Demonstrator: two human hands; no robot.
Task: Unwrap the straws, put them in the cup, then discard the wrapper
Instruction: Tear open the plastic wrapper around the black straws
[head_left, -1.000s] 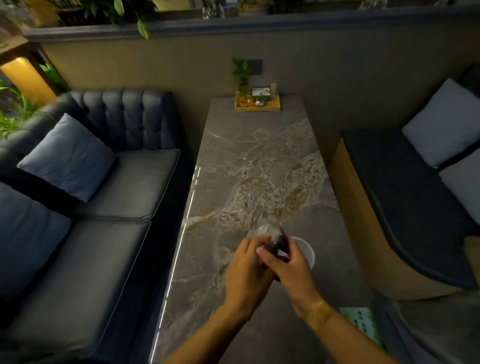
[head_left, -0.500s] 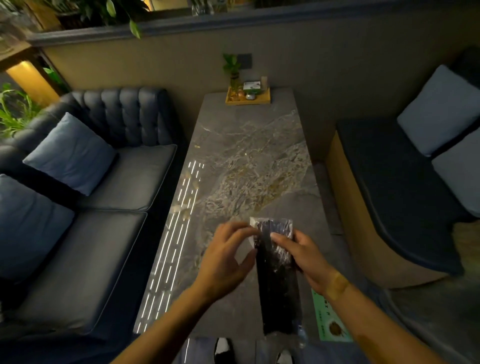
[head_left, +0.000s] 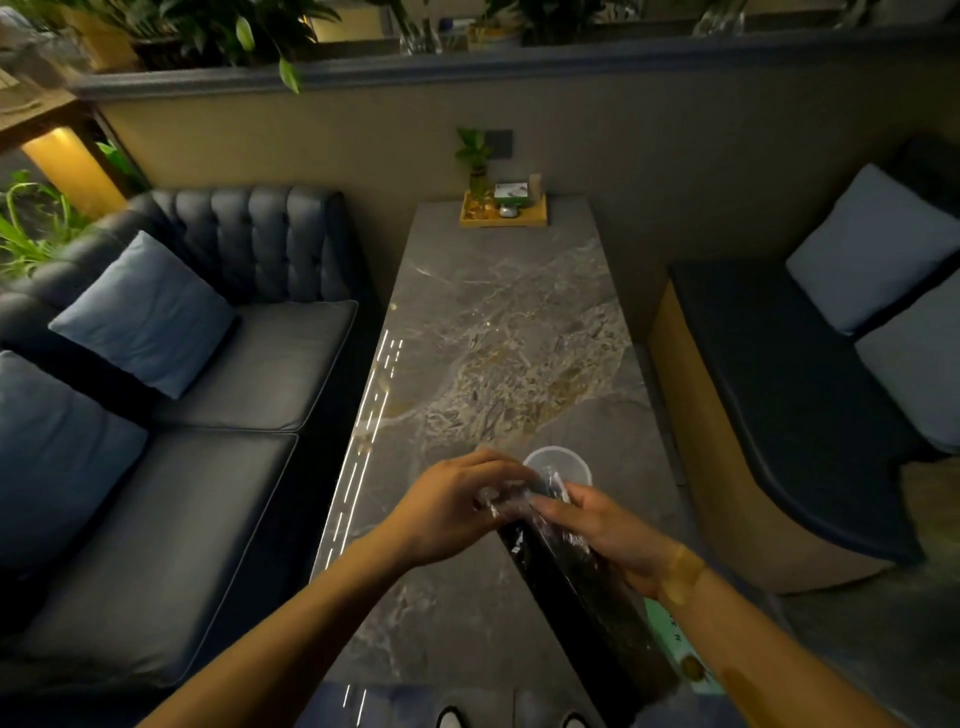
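Observation:
A long pack of black straws (head_left: 582, 597) in a clear plastic wrapper slants over the near part of the marble table (head_left: 498, 322). My right hand (head_left: 602, 530) grips the pack near its upper end. My left hand (head_left: 457, 504) pinches the crumpled clear wrapper top (head_left: 501, 499) beside it. A clear plastic cup (head_left: 558, 462) stands upright on the table just beyond my fingers, partly hidden by the wrapper's end.
A dark sofa (head_left: 218, 405) with blue cushions runs along the left, a bench (head_left: 810, 395) with pale cushions along the right. A yellow tray (head_left: 504, 213) with a small plant sits at the table's far end. A green card (head_left: 680, 654) lies under my right forearm.
The pack has tilted so its top points at the cup, which has come into view. My left hand has closed on the wrapper's top end.

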